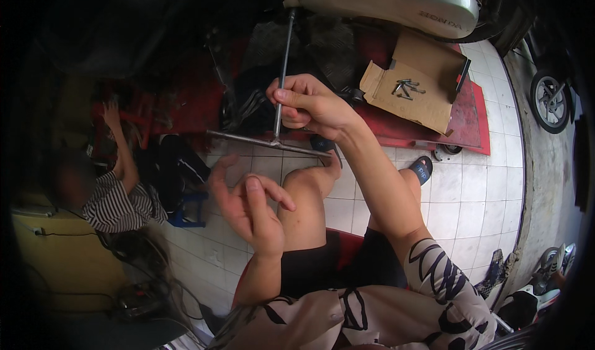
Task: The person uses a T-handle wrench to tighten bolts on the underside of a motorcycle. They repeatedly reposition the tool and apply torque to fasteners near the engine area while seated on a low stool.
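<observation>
My right hand is closed round the long shaft of a metal T-handle wrench. The wrench's far end meets the underside of a silver engine cover on a motorbike, and its crossbar points toward me. Just below the crossbar, my left hand is raised with its fingers apart and curled, holding nothing. Where the wrench tip meets the cover, the fastener itself is too small to make out.
An open cardboard box with several bolts lies on a red platform. To the left, a person in a striped shirt sits by a blue stool. A motorbike wheel stands at far right. Cables lie at lower left.
</observation>
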`<state>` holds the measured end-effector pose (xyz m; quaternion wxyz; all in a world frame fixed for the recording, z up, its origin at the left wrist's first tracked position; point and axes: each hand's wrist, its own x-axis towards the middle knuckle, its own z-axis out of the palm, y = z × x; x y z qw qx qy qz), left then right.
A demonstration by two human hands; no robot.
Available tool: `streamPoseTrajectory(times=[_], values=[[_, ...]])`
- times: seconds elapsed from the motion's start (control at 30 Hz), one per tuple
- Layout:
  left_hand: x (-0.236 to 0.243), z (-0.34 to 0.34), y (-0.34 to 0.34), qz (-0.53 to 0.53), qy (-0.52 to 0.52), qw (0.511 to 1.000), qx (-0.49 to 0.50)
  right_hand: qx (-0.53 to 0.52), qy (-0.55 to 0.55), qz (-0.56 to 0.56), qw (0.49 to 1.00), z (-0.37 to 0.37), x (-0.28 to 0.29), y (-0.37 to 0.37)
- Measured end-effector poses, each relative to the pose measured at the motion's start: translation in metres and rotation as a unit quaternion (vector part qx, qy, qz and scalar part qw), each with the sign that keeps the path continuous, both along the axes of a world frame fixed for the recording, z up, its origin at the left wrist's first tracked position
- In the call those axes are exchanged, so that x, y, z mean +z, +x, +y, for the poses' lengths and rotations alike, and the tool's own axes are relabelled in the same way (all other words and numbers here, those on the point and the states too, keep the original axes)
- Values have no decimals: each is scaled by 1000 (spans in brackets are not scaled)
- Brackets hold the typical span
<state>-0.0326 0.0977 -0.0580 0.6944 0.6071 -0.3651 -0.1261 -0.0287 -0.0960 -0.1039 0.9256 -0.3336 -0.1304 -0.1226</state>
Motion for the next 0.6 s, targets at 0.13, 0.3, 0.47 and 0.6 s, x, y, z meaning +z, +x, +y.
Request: streamPoseTrajectory(times=[0.13, 0.3, 0.47, 0.6], values=[[21, -13, 1, 53, -7, 999, 7, 1, 3, 13, 1000, 1, -2, 3], [6, -13, -4, -112, 139, 973, -145, -33, 0, 45, 998, 5, -5, 7], [-13, 3, 14, -43, 260, 965, -12, -73, -1, 74, 995, 5, -6, 10], [-4, -3, 14, -77, 171, 982, 21, -81, 12, 84, 993, 6, -8, 12]])
